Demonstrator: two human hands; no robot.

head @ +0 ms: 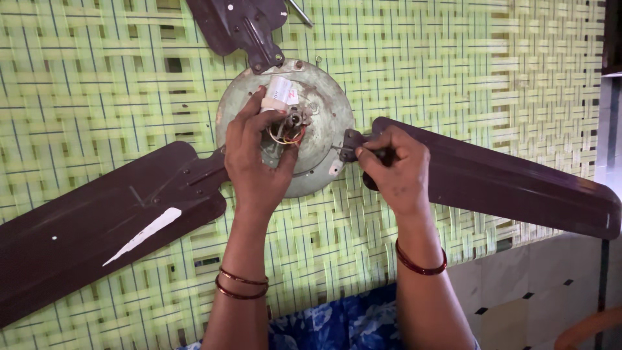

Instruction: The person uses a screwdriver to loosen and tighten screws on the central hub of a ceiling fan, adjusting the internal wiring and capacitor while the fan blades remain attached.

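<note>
A ceiling fan lies on a woven green mat [97, 84]. Its round grey motor housing [327, 113] sits in the middle, with coloured wires [288, 135] and a white capacitor [280, 92] at its hub. My left hand [256, 159] rests on the housing, fingers around the hub by the capacitor. My right hand [395, 168] grips the dark bracket [350, 144] of the right fan blade [518, 185] where it meets the housing; a thin tool may be in its fingers, but I cannot tell. Two more dark blades, the left blade [97, 227] and the top blade [236, 26], spread out.
A metal rod [299, 13] lies by the top blade. Tiled floor [538, 291] shows at the bottom right past the mat's edge. Blue flowered cloth [350, 324] lies between my forearms. A curved orange object [589, 327] sits in the lower right corner.
</note>
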